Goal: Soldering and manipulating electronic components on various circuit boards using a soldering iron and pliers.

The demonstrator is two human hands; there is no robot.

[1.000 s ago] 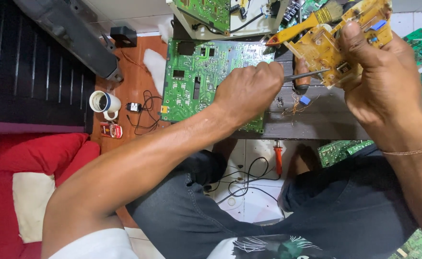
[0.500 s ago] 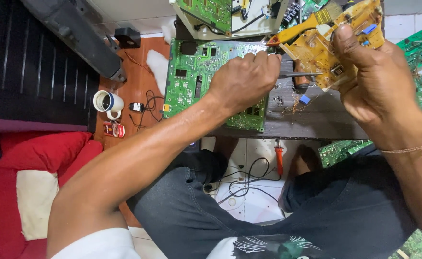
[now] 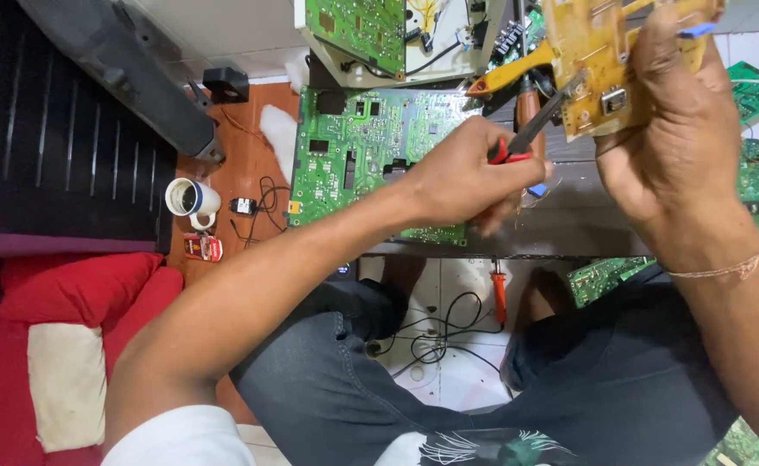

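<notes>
above the green circuit board (image 3: 371,155), left hand (image 3: 461,177) grips red-handled pliers (image 3: 526,138); right hand (image 3: 668,147) clutches a yellow board (image 3: 582,52).

I see my left hand (image 3: 461,177) gripping a red-handled tool (image 3: 530,134), its dark tip touching the yellow circuit board (image 3: 591,60) that my right hand (image 3: 673,138) holds raised above the work surface. A large green circuit board (image 3: 354,142) lies flat beneath the left hand. A white cup (image 3: 190,198) stands on the floor, well apart.
</notes>
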